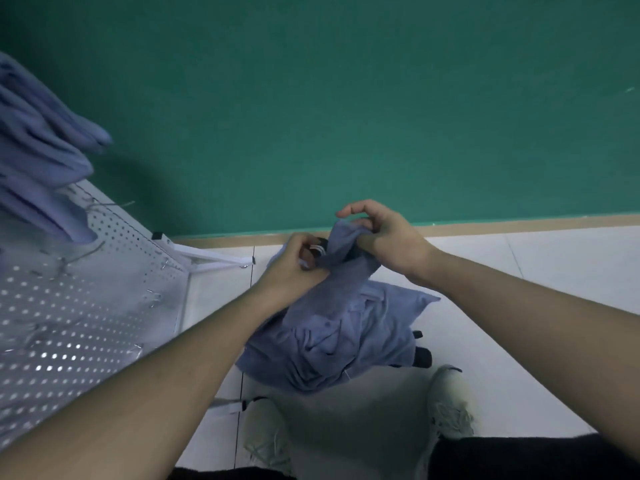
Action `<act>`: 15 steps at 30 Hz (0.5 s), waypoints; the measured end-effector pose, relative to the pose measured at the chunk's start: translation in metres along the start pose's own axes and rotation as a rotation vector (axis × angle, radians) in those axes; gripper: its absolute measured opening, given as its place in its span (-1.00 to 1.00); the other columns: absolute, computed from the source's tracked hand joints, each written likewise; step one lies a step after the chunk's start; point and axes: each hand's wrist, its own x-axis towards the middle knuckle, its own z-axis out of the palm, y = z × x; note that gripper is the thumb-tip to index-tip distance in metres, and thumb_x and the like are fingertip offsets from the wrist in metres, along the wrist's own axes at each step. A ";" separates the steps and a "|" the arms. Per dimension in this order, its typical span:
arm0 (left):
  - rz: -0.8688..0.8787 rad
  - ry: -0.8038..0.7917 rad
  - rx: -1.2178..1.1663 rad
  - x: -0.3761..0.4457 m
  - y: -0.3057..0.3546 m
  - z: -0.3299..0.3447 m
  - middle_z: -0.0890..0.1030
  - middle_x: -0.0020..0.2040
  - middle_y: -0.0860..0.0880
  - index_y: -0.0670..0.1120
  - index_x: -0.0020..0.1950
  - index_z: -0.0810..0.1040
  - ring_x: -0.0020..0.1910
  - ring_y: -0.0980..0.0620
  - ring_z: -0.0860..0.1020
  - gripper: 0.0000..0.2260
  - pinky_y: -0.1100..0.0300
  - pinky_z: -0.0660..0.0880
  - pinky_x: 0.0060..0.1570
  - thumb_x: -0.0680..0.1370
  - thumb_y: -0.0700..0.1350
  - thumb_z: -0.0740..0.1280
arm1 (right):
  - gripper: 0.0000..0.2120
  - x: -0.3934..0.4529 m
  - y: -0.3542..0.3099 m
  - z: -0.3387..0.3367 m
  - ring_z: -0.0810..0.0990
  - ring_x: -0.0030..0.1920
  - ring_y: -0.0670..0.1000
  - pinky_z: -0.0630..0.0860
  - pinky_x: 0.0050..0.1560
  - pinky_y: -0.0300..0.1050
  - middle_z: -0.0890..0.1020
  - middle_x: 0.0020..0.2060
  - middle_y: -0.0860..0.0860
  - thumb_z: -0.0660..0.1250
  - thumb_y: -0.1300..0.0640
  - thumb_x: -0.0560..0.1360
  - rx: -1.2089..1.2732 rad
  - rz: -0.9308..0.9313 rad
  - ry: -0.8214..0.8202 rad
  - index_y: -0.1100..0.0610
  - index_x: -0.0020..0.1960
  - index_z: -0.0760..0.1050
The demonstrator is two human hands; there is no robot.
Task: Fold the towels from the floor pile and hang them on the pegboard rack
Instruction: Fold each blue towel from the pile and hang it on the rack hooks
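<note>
A: Head view: what is held at the centre of the frame?

B: A blue towel is gripped by both hands above the floor pile. The right hand is curled round a bunched upper fold, with the forefinger arched above the cloth. The left hand is closed on the towel's left edge, just beside the right hand.

A: Where is the rest of the cloth seen?

B: The held towel is draped down onto the pile, which is heaped on the white tiled floor in the middle of the frame, between the arms. Something dark is glimpsed between the hands and at the pile's right edge; what it is cannot be told.

A: And the rack?

B: The pegboard rack is seen at the left, white and perforated, with metal hooks. Hung blue towels are seen at the upper left. A green wall is seen behind, and two pale shoes at the bottom.
</note>
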 end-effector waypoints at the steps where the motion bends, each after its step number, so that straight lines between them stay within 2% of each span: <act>1: 0.043 -0.007 -0.002 -0.010 0.013 -0.001 0.54 0.05 0.04 0.27 0.11 0.43 -0.06 0.10 0.56 -0.57 0.20 0.50 -0.02 0.29 0.09 0.47 | -0.49 -0.009 -0.009 -0.002 0.30 -0.30 0.11 0.22 -0.45 -0.20 0.51 -0.18 0.21 0.08 0.55 0.49 0.022 -0.019 -0.014 0.00 0.09 0.51; 3: 0.135 -0.047 0.007 -0.029 0.039 -0.001 0.46 0.15 0.14 0.33 0.13 0.42 0.02 0.35 0.52 -0.56 0.42 0.46 -0.03 0.39 0.02 0.54 | -0.50 -0.026 -0.026 -0.004 0.35 -0.29 0.10 0.25 -0.42 -0.22 0.52 -0.19 0.22 0.09 0.57 0.51 0.064 -0.064 -0.030 0.02 0.12 0.50; 4: 0.180 -0.064 0.020 -0.039 0.053 0.000 0.44 0.14 0.23 0.33 0.10 0.43 0.03 0.43 0.48 -0.59 0.49 0.42 -0.04 0.45 -0.04 0.53 | -0.51 -0.035 -0.034 -0.004 0.43 -0.30 0.06 0.31 -0.39 -0.26 0.55 -0.21 0.20 0.11 0.57 0.52 0.085 -0.091 -0.035 0.04 0.13 0.49; 6: 0.243 -0.014 0.006 -0.055 0.074 0.006 0.52 0.04 0.29 0.27 0.02 0.52 -0.02 0.37 0.51 -0.72 0.50 0.42 -0.06 0.53 -0.11 0.47 | -0.55 -0.051 -0.046 -0.005 0.54 -0.31 -0.09 0.42 -0.26 -0.33 0.60 -0.25 0.09 0.17 0.56 0.53 0.084 -0.154 -0.025 0.05 0.15 0.46; 8: 0.228 0.090 -0.113 -0.070 0.090 0.012 0.64 -0.08 0.17 0.10 -0.01 0.62 -0.09 0.21 0.55 -0.91 0.35 0.47 -0.06 0.59 -0.10 0.40 | -0.55 -0.067 -0.055 -0.007 0.54 -0.28 -0.18 0.45 -0.14 -0.33 0.60 -0.21 -0.03 0.27 0.50 0.52 -0.004 -0.230 0.032 0.00 0.18 0.44; 9: 0.218 0.137 -0.159 -0.076 0.096 0.013 0.66 -0.12 0.12 0.04 -0.03 0.64 -0.12 0.19 0.54 -0.93 0.26 0.48 -0.06 0.61 -0.08 0.37 | -0.56 -0.074 -0.059 -0.008 0.53 -0.28 -0.20 0.44 -0.12 -0.32 0.59 -0.19 -0.08 0.34 0.43 0.52 -0.068 -0.255 0.079 -0.05 0.19 0.43; 12: 0.256 0.205 -0.179 -0.092 0.106 0.016 0.61 -0.22 0.13 -0.04 -0.08 0.62 -0.21 0.18 0.50 -0.87 0.22 0.45 -0.13 0.63 -0.10 0.33 | -0.60 -0.092 -0.065 -0.014 0.47 -0.31 -0.15 0.41 -0.13 -0.25 0.53 -0.17 -0.11 0.51 0.22 0.46 -0.183 -0.228 0.203 -0.11 0.15 0.43; 15: 0.320 0.233 -0.252 -0.107 0.118 0.020 0.61 -0.23 0.25 0.04 -0.08 0.58 -0.20 0.26 0.54 -0.78 0.38 0.44 -0.13 0.63 -0.25 0.27 | -0.78 -0.109 -0.066 -0.025 0.48 -0.27 -0.13 0.41 -0.14 -0.22 0.57 -0.23 -0.09 0.56 0.11 0.43 -0.272 -0.077 0.142 -0.07 -0.03 0.55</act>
